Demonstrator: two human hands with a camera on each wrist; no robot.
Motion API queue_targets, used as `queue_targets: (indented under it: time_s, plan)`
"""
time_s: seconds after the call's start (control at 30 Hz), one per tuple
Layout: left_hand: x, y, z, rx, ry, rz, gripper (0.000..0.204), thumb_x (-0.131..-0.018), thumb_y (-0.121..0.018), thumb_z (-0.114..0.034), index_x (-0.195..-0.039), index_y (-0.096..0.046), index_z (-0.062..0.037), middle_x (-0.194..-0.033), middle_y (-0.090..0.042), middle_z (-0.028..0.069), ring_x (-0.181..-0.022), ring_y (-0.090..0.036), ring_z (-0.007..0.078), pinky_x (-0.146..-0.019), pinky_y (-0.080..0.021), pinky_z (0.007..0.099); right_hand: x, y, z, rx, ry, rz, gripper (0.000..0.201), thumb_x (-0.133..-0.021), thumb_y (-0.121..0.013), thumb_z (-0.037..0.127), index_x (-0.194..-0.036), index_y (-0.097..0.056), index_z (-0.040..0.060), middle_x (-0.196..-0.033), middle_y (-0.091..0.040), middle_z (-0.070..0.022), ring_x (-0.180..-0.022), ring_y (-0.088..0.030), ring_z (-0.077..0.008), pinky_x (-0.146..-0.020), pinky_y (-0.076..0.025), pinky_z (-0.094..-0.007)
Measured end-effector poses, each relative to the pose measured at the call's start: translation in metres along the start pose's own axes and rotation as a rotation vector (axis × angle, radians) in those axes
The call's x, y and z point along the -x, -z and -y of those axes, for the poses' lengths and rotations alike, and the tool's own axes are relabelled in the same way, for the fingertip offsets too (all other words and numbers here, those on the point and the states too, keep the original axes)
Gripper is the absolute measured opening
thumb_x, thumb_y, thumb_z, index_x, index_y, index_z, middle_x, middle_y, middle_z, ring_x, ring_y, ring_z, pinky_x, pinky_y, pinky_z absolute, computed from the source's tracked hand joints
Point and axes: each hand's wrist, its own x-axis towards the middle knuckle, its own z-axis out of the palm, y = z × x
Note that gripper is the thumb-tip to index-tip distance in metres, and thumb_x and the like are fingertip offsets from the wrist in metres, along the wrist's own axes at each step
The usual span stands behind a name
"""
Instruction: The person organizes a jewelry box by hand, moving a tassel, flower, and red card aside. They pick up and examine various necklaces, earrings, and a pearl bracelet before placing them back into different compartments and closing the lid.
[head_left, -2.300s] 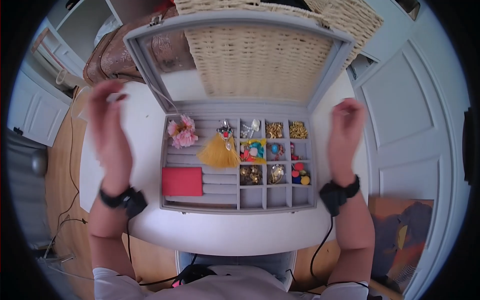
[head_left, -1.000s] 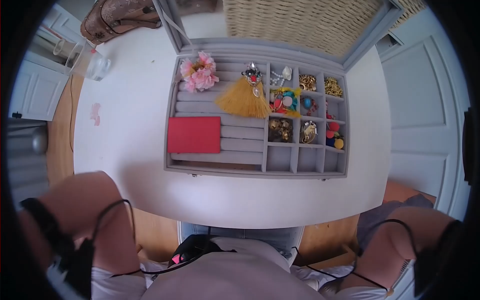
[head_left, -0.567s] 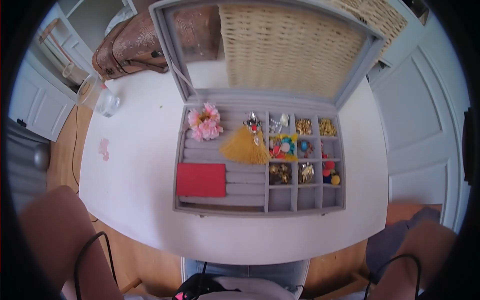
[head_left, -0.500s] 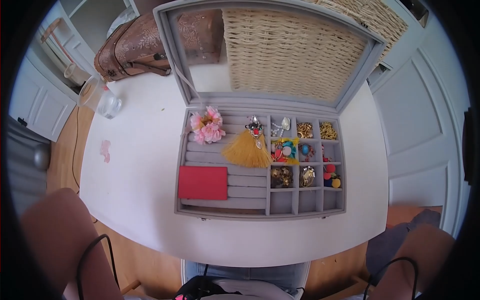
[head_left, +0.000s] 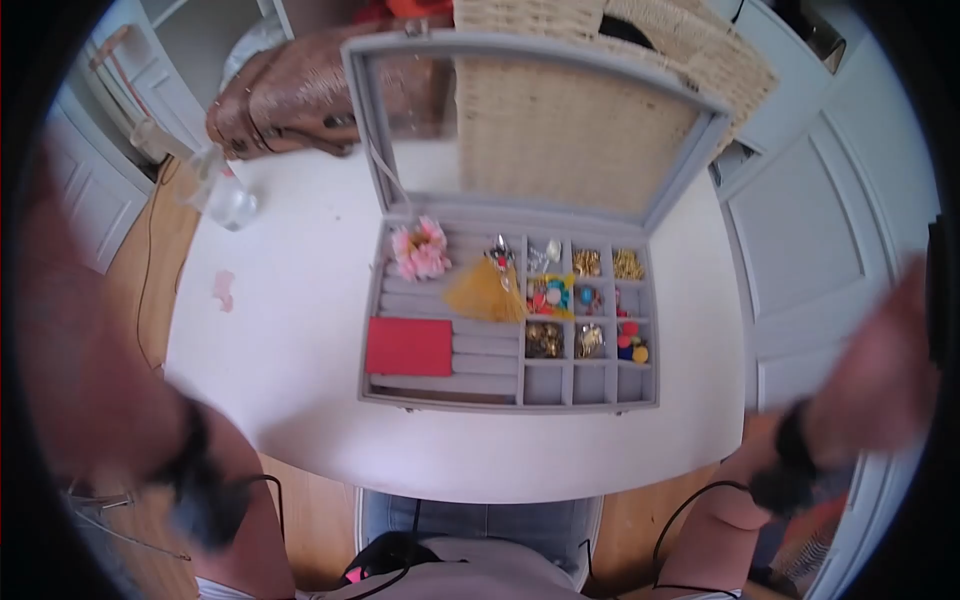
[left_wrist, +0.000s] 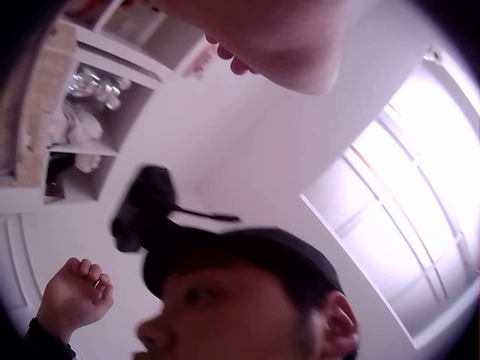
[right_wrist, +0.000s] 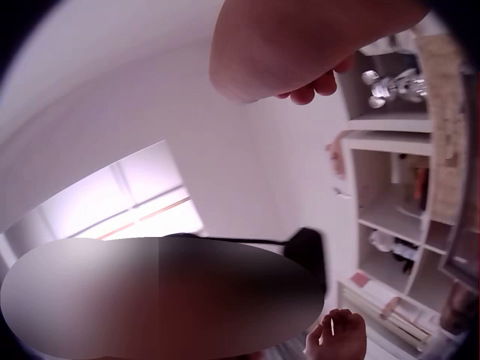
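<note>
Both hands are raised and apart at the two sides of the head view, blurred by motion. My left hand is over the left floor side and my right hand is before the white door. In the left wrist view the right hand has loosely curled fingers and holds nothing; the left hand looks alike in the right wrist view. Between them on the table stands a grey jewelry box, its glass lid propped up. Inside are a pink flower piece, a yellow tassel earring, a red card-like rectangle and small jewelry.
The box sits on a white table. Behind it are a brown patterned case and a woven basket. A clear plastic container stands at the table's back left. Cables run from both wrists.
Both hands drew back from beside the box and dropped low, then rose again at the sides. The box shifts with the head camera; its contents look the same.
</note>
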Motion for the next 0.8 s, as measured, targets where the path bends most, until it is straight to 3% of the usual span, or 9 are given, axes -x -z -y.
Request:
queue_targets:
  time_s: [0.03,0.07,0.1,0.13,0.27,0.33,0.57,0.63,0.8]
  plan:
    - [0.066,0.112,0.016,-0.112,0.116,-0.228,0.034,-0.110,-0.054,-0.022,-0.136,-0.068,-0.0044,-0.135,-0.067,0.0081,-0.129,-0.058,0.0183,-0.115,-0.043,0.0346,-0.017,0.003,-0.044,-0.026,0.490,0.420,0.031,-0.117,-0.050,0.027,-0.095,-0.062,0.0078,-0.094,-0.054,-0.0077,-0.089,-0.049,-0.0157,-0.082,-0.042,-0.0320]
    - [0.092,0.131,0.070,-0.215,0.231,-0.457,0.033,-0.113,-0.051,-0.025,-0.131,-0.068,-0.0025,-0.129,-0.068,0.0129,-0.132,-0.060,0.0243,-0.121,-0.041,0.0412,-0.014,-0.016,-0.086,0.139,0.314,0.211,0.034,-0.117,-0.050,0.026,-0.086,-0.048,0.0122,-0.080,-0.044,-0.0016,-0.072,-0.040,-0.0133,-0.069,-0.035,-0.0321]
    - [0.101,0.109,0.102,-0.347,0.496,-0.648,0.022,-0.113,-0.047,-0.024,-0.114,-0.064,-0.0101,-0.112,-0.064,0.0026,-0.108,-0.056,0.0136,-0.098,-0.044,0.0314,-0.003,-0.027,-0.120,0.129,0.116,0.120,0.036,-0.117,-0.050,0.026,-0.084,-0.047,0.0107,-0.072,-0.041,0.0012,-0.067,-0.038,-0.0120,-0.066,-0.033,-0.0299]
    - [0.127,0.100,0.137,-0.268,0.594,-0.743,0.021,-0.113,-0.052,-0.028,-0.117,-0.064,-0.0101,-0.112,-0.063,0.0014,-0.104,-0.057,0.0132,-0.095,-0.046,0.0315,0.006,-0.029,-0.148,0.193,0.065,0.116,0.034,-0.116,-0.054,0.021,-0.085,-0.048,0.0095,-0.071,-0.043,0.0028,-0.065,-0.039,-0.0092,-0.062,-0.032,-0.0284]
    - [0.159,0.078,0.184,-0.437,0.803,-0.673,0.027,-0.116,-0.053,-0.032,-0.123,-0.061,-0.0061,-0.112,-0.062,0.0021,-0.102,-0.055,0.0116,-0.093,-0.046,0.0306,0.016,-0.032,-0.208,0.372,0.053,0.118,0.024,-0.110,-0.065,0.005,-0.090,-0.051,0.0064,-0.075,-0.045,0.0056,-0.071,-0.041,-0.0031,-0.062,-0.032,-0.0233]
    - [0.163,0.076,0.189,-0.221,0.877,-0.557,0.026,-0.116,-0.051,-0.029,-0.131,-0.060,-0.0101,-0.119,-0.061,0.0005,-0.113,-0.056,0.0117,-0.104,-0.044,0.0315,0.017,-0.038,-0.224,0.472,0.082,0.080,0.025,-0.108,-0.067,0.006,-0.091,-0.049,0.0054,-0.075,-0.043,0.0063,-0.071,-0.040,-0.0038,-0.064,-0.034,-0.0232]
    - [0.166,0.071,0.198,-0.279,0.858,-0.456,0.035,-0.121,-0.045,-0.031,-0.138,-0.059,-0.0038,-0.123,-0.063,0.0016,-0.113,-0.055,0.0107,-0.107,-0.044,0.0301,0.018,-0.023,-0.230,0.752,0.065,0.125,0.024,-0.105,-0.070,0.005,-0.091,-0.050,0.0049,-0.072,-0.047,0.0010,-0.065,-0.047,-0.0082,-0.060,-0.041,-0.0275]
    - [0.161,0.069,0.203,-0.224,0.818,-0.478,0.036,-0.120,-0.043,-0.026,-0.132,-0.062,0.0013,-0.103,-0.061,0.0030,-0.096,-0.054,0.0107,-0.094,-0.047,0.0276,0.016,-0.026,-0.229,0.875,0.235,0.244,0.023,-0.102,-0.071,0.005,-0.092,-0.051,0.0038,-0.070,-0.049,-0.0057,-0.060,-0.049,-0.0138,-0.057,-0.044,-0.0310]
    - [0.175,0.087,0.211,-0.212,0.877,-0.458,0.037,-0.121,-0.041,-0.027,-0.127,-0.065,0.0013,-0.102,-0.065,0.0028,-0.094,-0.056,0.0096,-0.090,-0.047,0.0277,0.016,-0.024,-0.225,0.944,0.136,0.237,0.020,-0.101,-0.071,0.004,-0.093,-0.052,0.0030,-0.072,-0.053,-0.0093,-0.060,-0.052,-0.0184,-0.058,-0.046,-0.0326]
